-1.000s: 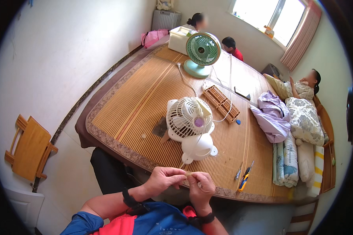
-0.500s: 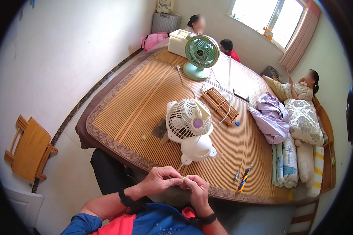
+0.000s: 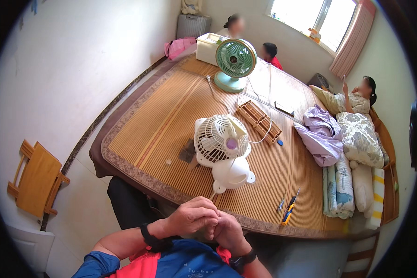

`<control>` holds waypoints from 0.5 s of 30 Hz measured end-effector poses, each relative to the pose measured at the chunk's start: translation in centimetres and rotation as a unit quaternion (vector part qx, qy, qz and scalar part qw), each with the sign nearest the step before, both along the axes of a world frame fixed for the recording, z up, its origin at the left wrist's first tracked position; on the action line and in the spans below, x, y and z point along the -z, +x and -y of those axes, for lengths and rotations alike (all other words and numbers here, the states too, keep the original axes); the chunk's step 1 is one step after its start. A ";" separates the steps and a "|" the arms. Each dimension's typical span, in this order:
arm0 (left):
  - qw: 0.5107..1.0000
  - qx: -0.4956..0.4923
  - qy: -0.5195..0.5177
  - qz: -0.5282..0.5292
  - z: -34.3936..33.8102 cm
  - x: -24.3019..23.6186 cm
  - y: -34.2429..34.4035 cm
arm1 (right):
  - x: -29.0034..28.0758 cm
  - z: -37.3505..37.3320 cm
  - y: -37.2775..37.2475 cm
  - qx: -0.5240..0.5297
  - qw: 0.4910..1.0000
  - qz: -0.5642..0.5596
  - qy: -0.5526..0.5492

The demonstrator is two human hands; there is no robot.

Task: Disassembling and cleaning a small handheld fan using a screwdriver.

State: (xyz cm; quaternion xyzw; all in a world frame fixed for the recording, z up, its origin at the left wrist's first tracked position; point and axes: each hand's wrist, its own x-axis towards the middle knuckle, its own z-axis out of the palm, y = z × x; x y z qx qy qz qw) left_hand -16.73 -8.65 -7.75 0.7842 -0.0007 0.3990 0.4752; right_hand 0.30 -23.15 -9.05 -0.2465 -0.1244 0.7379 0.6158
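Close together at the mat's near edge are my two hands. My left hand is closed, fingers bent and pressed together over my right hand. The right one is curled beneath it, and whatever lies between them is hidden. Just beyond stands a white fan with a slotted round cage and a rounded white base; its cord runs down toward my hands. To the right, on the mat, lie a yellow-and-black screwdriver and a thinner small tool.
Farther off are a green fan, a brown slatted rack, a phone and a white box. Purple cloth and pillows line the right side, where a person reclines. Two other people are at the far edge.
My fingertips pinched a small pale piece before; now my left hand has moved over the curled right hand and the piece is out of sight. The fans and tools have stayed put.
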 end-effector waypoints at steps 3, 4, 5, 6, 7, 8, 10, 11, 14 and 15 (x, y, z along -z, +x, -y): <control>0.997 -0.059 -0.034 -0.029 0.3 0.1 0.0 | 0.1 -0.2 -0.3 0.041 0.992 0.103 -0.068; 0.994 -0.088 -0.043 -0.048 0.4 0.1 -0.1 | 0.2 -0.1 -0.4 0.059 0.989 0.113 -0.070; 0.991 -0.101 -0.063 -0.060 0.6 0.1 -0.1 | 0.3 -0.1 -0.4 0.077 0.987 0.124 -0.071; 0.991 -0.102 -0.063 -0.060 0.8 0.3 -0.1 | 0.4 0.0 -0.5 0.095 0.984 0.134 -0.073; 0.989 -0.123 -0.053 -0.058 0.8 0.6 -0.1 | 0.4 0.1 -0.7 0.094 0.984 0.134 -0.073; 0.987 -0.145 -0.043 -0.056 0.9 0.8 -0.2 | 0.3 0.2 -0.8 0.099 0.982 0.142 -0.072; 0.981 -0.137 -0.125 -0.061 1.6 0.4 -0.6 | 0.1 0.4 -1.2 0.104 0.981 0.150 -0.072; 0.968 -0.127 -0.205 -0.064 1.8 0.3 -0.8 | -0.1 0.5 -1.5 0.122 0.978 0.152 -0.080; 0.862 -0.094 -0.492 -0.072 0.7 1.1 -0.5 | -0.2 0.5 -1.5 0.147 0.972 0.167 -0.081; 0.865 -0.088 -0.485 -0.093 0.7 1.2 -0.7 | -0.2 0.4 -1.4 0.152 0.969 0.180 -0.073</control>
